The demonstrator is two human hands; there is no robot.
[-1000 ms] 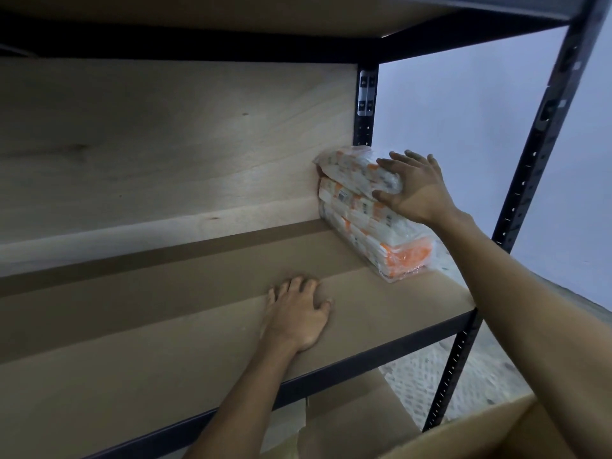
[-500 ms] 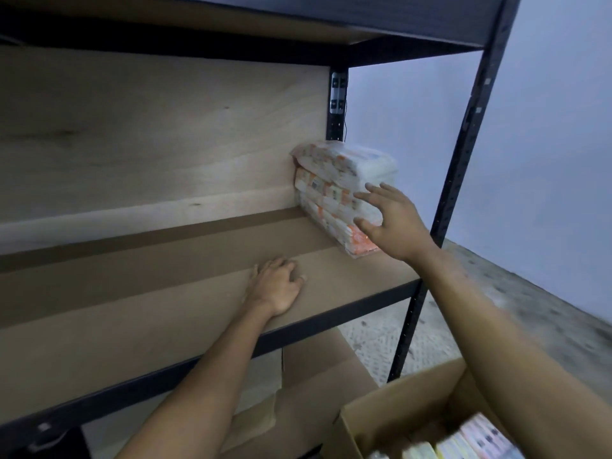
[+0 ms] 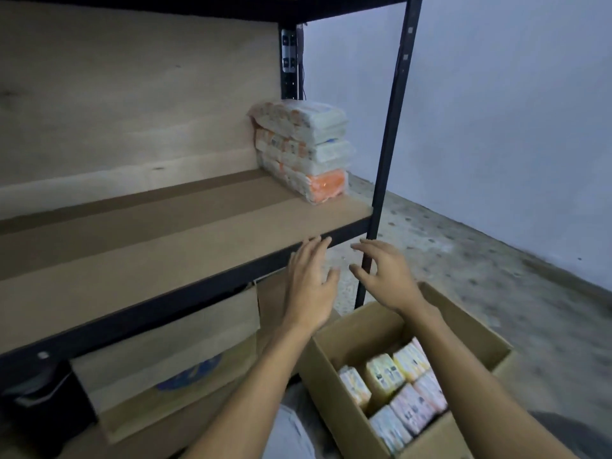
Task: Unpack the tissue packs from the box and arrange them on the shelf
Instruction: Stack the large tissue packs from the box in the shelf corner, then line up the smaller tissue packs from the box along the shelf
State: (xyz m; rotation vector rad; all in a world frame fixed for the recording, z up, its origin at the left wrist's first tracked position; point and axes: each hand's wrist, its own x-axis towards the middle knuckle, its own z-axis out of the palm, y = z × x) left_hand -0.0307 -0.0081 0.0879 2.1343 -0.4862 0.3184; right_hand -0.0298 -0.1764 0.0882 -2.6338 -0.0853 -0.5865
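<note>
Three tissue packs (image 3: 306,150) in clear wrap with orange print lie stacked at the right end of the wooden shelf (image 3: 149,256), against its back board. An open cardboard box (image 3: 361,329) sits on the floor at lower right with several pastel tissue packs (image 3: 397,389) inside. My left hand (image 3: 309,279) and my right hand (image 3: 385,273) hover side by side in front of the shelf's front edge, above the box's far rim. Both have fingers spread and hold nothing.
A black metal post (image 3: 387,154) stands at the shelf's right front corner, right behind my right hand. A flat cardboard piece (image 3: 172,356) with a blue print leans under the shelf. A white wall (image 3: 513,94) and speckled floor (image 3: 480,263) lie to the right.
My right hand has let go of the stacked packs and drawn back. My left hand has lifted off the shelf board. Both now hang in front of the shelf, and the view has tilted down to the box.
</note>
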